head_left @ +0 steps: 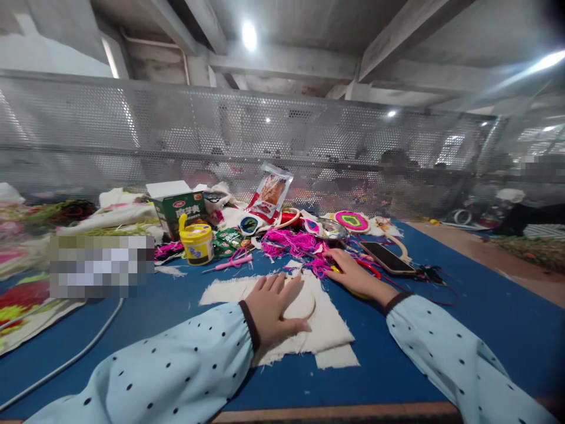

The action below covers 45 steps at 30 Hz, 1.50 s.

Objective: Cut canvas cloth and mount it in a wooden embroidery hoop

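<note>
My left hand [276,312] lies spread and flat on a cream cloth [329,327] with frayed edges. Under the palm a round outline, like a hoop beneath the fabric, shows in the cloth. My right hand [352,274] reaches into a tangle of bright pink yarn [289,242], its index finger and thumb apart at the yarn's edge. Something yellow shows partly beneath that hand; its kind is hidden. Just right of the hand lies a red-handled tool [369,269]. A pink-handled needle tool [233,262] rests beyond the cloth.
A phone [388,258] lies to the right on the blue table [384,365]. Behind are a yellow tub [196,244], a green box [179,209], a snack packet [270,191] and a round pink embroidered piece [352,222]. A grey cable [83,353] crosses at left. A perforated metal panel [247,135] stands behind.
</note>
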Each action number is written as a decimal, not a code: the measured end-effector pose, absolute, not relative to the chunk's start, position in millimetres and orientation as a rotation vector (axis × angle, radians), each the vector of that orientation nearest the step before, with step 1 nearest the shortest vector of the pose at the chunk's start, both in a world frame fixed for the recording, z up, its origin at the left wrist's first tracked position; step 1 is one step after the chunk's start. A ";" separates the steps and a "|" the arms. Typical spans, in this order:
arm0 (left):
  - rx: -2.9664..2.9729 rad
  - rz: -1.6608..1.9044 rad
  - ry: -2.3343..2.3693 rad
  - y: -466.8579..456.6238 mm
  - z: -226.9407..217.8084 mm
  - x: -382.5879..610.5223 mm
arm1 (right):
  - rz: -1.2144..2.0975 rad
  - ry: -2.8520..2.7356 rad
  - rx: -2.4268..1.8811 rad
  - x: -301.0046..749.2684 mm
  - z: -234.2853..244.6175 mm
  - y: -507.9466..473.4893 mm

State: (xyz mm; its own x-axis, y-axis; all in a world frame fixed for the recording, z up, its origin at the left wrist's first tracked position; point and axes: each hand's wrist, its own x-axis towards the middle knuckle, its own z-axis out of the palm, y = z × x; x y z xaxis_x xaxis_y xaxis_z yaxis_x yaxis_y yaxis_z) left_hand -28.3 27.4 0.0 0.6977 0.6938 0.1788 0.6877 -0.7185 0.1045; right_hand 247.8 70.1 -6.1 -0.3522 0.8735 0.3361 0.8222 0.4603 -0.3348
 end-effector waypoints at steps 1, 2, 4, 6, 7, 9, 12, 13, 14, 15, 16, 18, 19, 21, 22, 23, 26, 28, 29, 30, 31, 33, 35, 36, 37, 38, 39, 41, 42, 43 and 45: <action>2.868 0.319 1.166 27.5 -0.3 -28.4 | 0.153 -2.250 -1.418 247.9 -6.4 70.3; 2.869 0.318 1.166 27.5 -0.5 -28.6 | 0.157 -2.255 -1.421 248.2 -6.8 70.5; 2.873 0.316 1.168 27.1 -0.6 -28.8 | 0.159 -2.261 -1.420 248.9 -8.0 71.1; 2.889 0.325 1.163 26.5 0.3 -29.0 | 0.158 -2.256 -1.415 249.8 -9.2 71.5; 2.899 0.333 1.156 26.3 1.1 -29.1 | 0.158 -2.254 -1.414 250.3 -9.6 71.5; 2.917 0.338 1.132 26.6 3.5 -29.5 | 0.160 -2.253 -1.420 251.4 -9.9 71.4; 2.900 0.346 1.102 30.3 7.8 -30.5 | 0.157 -2.258 -1.434 253.2 -9.8 71.6; 2.881 0.366 1.104 32.4 9.2 -31.1 | 0.154 -2.258 -1.435 254.0 -9.9 71.9; 2.860 0.393 1.114 35.0 10.3 -31.7 | 0.152 -2.259 -1.434 254.7 -10.2 72.4; 2.841 0.414 1.126 38.1 11.3 -32.6 | 0.153 -2.263 -1.430 255.5 -10.6 73.0; 2.827 0.423 1.137 41.9 12.0 -33.7 | 0.156 -2.267 -1.426 256.3 -11.1 73.7; 2.816 0.446 1.175 51.2 13.1 -36.9 | 0.165 -2.272 -1.423 257.6 -12.2 74.9; 2.819 0.452 1.191 56.6 13.6 -39.2 | 0.166 -2.272 -1.423 258.1 -12.6 75.4; 2.822 0.520 1.267 68.5 15.5 -45.2 | 0.170 -2.274 -1.421 258.5 -12.7 75.5; 2.821 0.566 1.296 74.5 16.9 -48.9 | 0.175 -2.273 -1.418 258.3 -12.4 75.1; 2.817 0.618 1.342 80.0 18.7 -52.9 | 0.180 -2.274 -1.416 258.0 -11.7 74.4; 2.805 0.713 1.454 93.0 24.1 -65.2 | 0.186 -2.269 -1.418 256.2 -9.0 71.2; 2.725 0.762 1.577 98.2 25.9 -71.9 | 0.182 -2.262 -1.422 255.0 -7.7 69.5; 2.684 0.744 1.629 100.0 25.9 -74.7 | 0.181 -2.256 -1.424 254.6 -7.3 69.0; 2.652 0.719 1.674 101.6 25.2 -77.0 | 0.177 -2.248 -1.426 254.4 -7.2 68.9; 2.634 0.697 1.704 103.1 24.1 -78.9 | 0.167 -2.236 -1.425 254.5 -7.3 69.0; 2.625 0.679 1.739 106.4 20.7 -82.2 | 0.133 -2.205 -1.417 255.2 -7.6 69.8; 2.624 0.670 1.770 110.5 16.3 -85.2 | 0.098 -2.169 -1.418 256.5 -7.6 70.6; 2.619 0.660 1.790 112.6 14.0 -86.6 | 0.090 -2.156 -1.426 257.2 -7.4 71.0; 2.611 0.644 1.815 114.8 11.7 -88.0 | 0.088 -2.148 -1.438 257.8 -7.2 71.2; 2.597 0.624 1.846 116.8 9.5 -89.3 | 0.090 -2.146 -1.449 258.3 -6.9 71.3; 2.576 0.594 1.881 118.5 7.6 -90.4 | 0.092 -2.148 -1.456 258.6 -6.7 71.4; 2.534 0.526 1.943 120.8 5.0 -91.8 | 0.097 -2.167 -1.450 258.9 -6.3 71.4; 2.518 0.494 1.969 121.5 4.5 -92.1 | 0.101 -2.176 -1.442 258.8 -6.1 71.3; 2.506 0.467 1.988 121.9 4.5 -92.1 | 0.102 -2.183 -1.435 258.5 -6.0 71.2; 2.498 0.428 2.012 122.4 5.7 -91.6 | 0.102 -2.190 -1.427 257.9 -5.7 70.9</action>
